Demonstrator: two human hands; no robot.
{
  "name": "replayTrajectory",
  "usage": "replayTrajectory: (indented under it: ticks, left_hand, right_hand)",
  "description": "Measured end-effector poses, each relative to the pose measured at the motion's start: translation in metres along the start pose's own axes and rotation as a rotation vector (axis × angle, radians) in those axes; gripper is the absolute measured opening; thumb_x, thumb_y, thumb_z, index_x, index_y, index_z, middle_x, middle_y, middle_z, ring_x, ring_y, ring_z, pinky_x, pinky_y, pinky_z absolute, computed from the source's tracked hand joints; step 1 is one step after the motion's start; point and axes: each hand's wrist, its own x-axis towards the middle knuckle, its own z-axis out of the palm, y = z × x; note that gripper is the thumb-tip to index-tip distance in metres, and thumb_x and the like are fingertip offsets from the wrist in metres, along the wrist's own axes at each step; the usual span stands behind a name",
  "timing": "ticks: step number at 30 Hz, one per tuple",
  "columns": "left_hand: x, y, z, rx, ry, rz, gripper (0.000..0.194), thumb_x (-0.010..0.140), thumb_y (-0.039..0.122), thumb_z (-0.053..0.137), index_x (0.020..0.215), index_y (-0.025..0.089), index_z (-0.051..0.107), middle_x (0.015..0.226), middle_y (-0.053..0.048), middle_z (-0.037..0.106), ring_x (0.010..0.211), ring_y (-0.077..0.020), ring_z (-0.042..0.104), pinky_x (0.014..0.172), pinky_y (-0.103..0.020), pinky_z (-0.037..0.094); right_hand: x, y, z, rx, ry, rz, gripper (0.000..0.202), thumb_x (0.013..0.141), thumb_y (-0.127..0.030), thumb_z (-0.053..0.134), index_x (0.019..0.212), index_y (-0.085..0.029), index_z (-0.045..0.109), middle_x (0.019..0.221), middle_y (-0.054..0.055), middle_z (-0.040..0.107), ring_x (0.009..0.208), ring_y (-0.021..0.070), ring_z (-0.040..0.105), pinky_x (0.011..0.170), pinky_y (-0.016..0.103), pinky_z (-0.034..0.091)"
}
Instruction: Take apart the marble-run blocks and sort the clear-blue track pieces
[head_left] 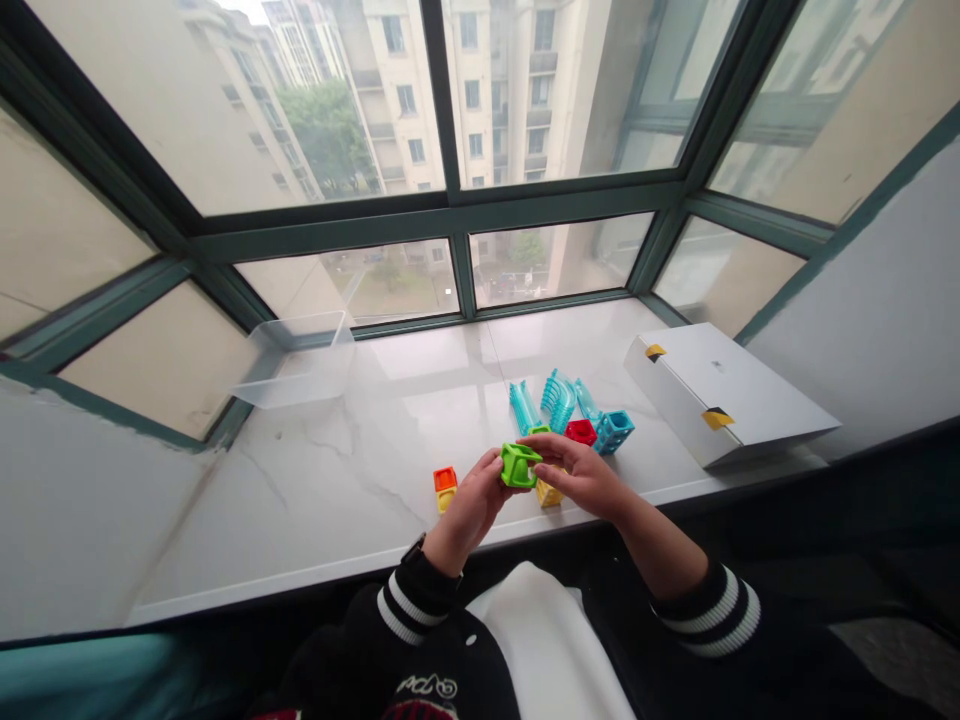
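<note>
A green toy block with open sides is held up over the front of the white sill. My left hand grips it from the left. On its right side the fingers of my right hand touch it, spread rather than wrapped round. Beneath my right hand sits a yellow block, partly hidden, and another green piece shows just behind. Farther back lie a red block, a blue block and clear turquoise track pieces. Left of my hands, an orange block touches a yellow one.
A clear plastic bin stands at the back left of the marble-patterned sill. At the right rests a white box with black-and-yellow tape. Green-framed windows enclose the sill.
</note>
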Motion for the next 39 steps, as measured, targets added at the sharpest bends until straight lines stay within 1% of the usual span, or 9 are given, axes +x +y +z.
replayTrajectory:
  ticks: [7,10,13,17,21,27,30,33,39]
  left_hand:
    - [-0.001,-0.008,-0.001,0.091,-0.051,-0.067,0.037,0.092,0.051,0.076,0.110,0.020,0.070,0.105,-0.008,0.073,0.094,-0.0209,0.071,0.091,-0.039,0.058]
    - [0.004,-0.010,-0.007,0.228,0.037,-0.025,0.037,0.092,0.052,0.075,0.109,0.020,0.069,0.110,-0.008,0.073,0.090,-0.0179,0.069,0.092,-0.039,0.057]
    - [0.012,-0.013,-0.016,0.369,0.140,0.054,0.034,0.089,0.047,0.079,0.110,0.022,0.067,0.114,-0.009,0.072,0.099,-0.0202,0.069,0.096,-0.040,0.056]
    - [0.030,-0.019,-0.025,0.603,0.181,0.156,0.035,0.089,0.040,0.078,0.116,0.023,0.065,0.117,-0.010,0.070,0.112,-0.0239,0.068,0.102,-0.045,0.055]
    - [0.054,-0.020,-0.029,0.871,0.111,0.280,0.043,0.089,0.029,0.077,0.128,0.024,0.060,0.131,-0.011,0.066,0.124,-0.0259,0.065,0.109,-0.050,0.053]
    - [0.089,-0.029,-0.036,1.135,-0.031,0.439,0.066,0.084,0.024,0.082,0.142,0.027,0.052,0.140,-0.012,0.061,0.133,-0.0308,0.060,0.113,-0.055,0.052]
    - [0.097,-0.038,-0.038,1.151,-0.052,0.432,0.072,0.081,0.022,0.085,0.143,0.027,0.050,0.139,-0.013,0.062,0.131,-0.0313,0.062,0.112,-0.055,0.053]
    - [0.100,-0.045,-0.038,1.120,-0.012,0.389,0.070,0.082,0.019,0.083,0.143,0.026,0.049,0.131,-0.011,0.066,0.123,-0.0286,0.066,0.108,-0.053,0.056]
    - [0.100,-0.048,-0.038,1.072,0.027,0.355,0.068,0.082,0.017,0.083,0.141,0.027,0.050,0.120,-0.006,0.069,0.112,-0.0236,0.070,0.106,-0.048,0.058]
  right_hand:
    - [-0.015,0.009,-0.030,-0.020,-0.053,0.055,0.048,0.093,-0.041,0.077,0.137,-0.026,0.067,0.131,0.011,0.073,0.117,0.0265,0.073,0.103,0.047,0.062]
    - [-0.020,0.009,-0.054,-0.070,0.082,0.074,0.049,0.091,-0.043,0.078,0.136,-0.025,0.067,0.130,0.012,0.073,0.115,0.0272,0.073,0.101,0.047,0.063]
    - [-0.020,0.010,-0.076,-0.181,0.215,0.062,0.050,0.091,-0.042,0.077,0.136,-0.025,0.067,0.133,0.012,0.070,0.118,0.0279,0.071,0.104,0.048,0.061]
    - [-0.015,0.012,-0.092,-0.319,0.248,0.015,0.047,0.092,-0.036,0.073,0.138,-0.027,0.066,0.137,0.010,0.067,0.121,0.0275,0.070,0.106,0.047,0.060]
    - [0.000,0.015,-0.089,-0.467,0.211,-0.025,0.045,0.090,-0.029,0.070,0.135,-0.029,0.068,0.132,0.008,0.069,0.117,0.0264,0.070,0.103,0.045,0.062]
    - [0.026,0.029,-0.073,-0.651,0.134,-0.079,0.048,0.086,-0.015,0.066,0.132,-0.029,0.071,0.129,0.008,0.070,0.122,0.0273,0.067,0.110,0.048,0.055]
    - [0.031,0.037,-0.069,-0.674,0.119,-0.066,0.051,0.085,-0.011,0.065,0.132,-0.030,0.071,0.131,0.007,0.069,0.123,0.0267,0.066,0.111,0.048,0.054]
    - [0.033,0.043,-0.068,-0.669,0.093,-0.042,0.053,0.084,-0.010,0.065,0.132,-0.030,0.070,0.132,0.007,0.069,0.123,0.0265,0.066,0.111,0.048,0.053]
    - [0.034,0.049,-0.070,-0.669,0.084,-0.042,0.053,0.084,-0.010,0.065,0.132,-0.030,0.071,0.132,0.006,0.069,0.123,0.0265,0.067,0.111,0.048,0.053]
